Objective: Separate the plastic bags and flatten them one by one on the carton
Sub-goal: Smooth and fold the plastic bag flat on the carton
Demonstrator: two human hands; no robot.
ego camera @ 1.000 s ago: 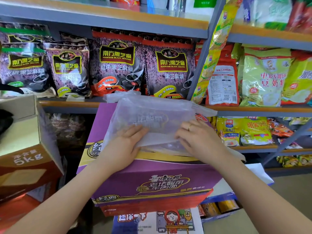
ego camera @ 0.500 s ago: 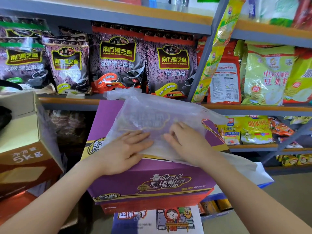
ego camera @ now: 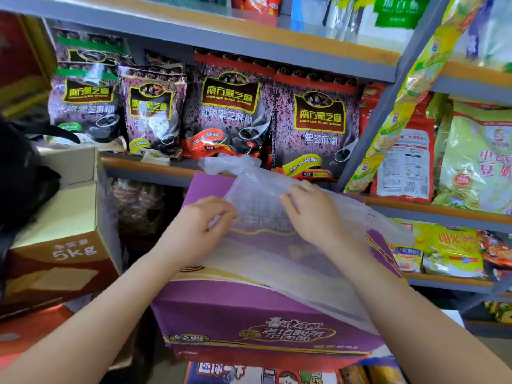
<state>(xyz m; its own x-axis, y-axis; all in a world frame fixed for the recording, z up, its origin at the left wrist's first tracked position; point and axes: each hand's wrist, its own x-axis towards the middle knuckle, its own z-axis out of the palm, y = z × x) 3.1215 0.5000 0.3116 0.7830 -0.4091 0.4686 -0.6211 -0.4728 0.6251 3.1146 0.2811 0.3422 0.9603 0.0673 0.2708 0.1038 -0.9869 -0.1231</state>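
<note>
Single head view, looking forward-down, close over carton [ego camera: 249, 314], facing shelves [ego camera: 249, 42].

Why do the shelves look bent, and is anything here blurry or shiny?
Head view: the wide-angle lens bows the shelf edge and slants the upright; glare streaks the sesame packets; the left hand and right hand on the plastic bags are slightly soft; carton print is smeared.

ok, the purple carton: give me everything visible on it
The purple carton is a printed cardboard box, closed, with yellow bands and gold lettering on its front face and a red strip along the bottom edge. It sits level in front of the shelf. Thin translucent plastic bags drape over most of its top and past the right edge. The left hand and right hand grip the plastic above it.
</note>
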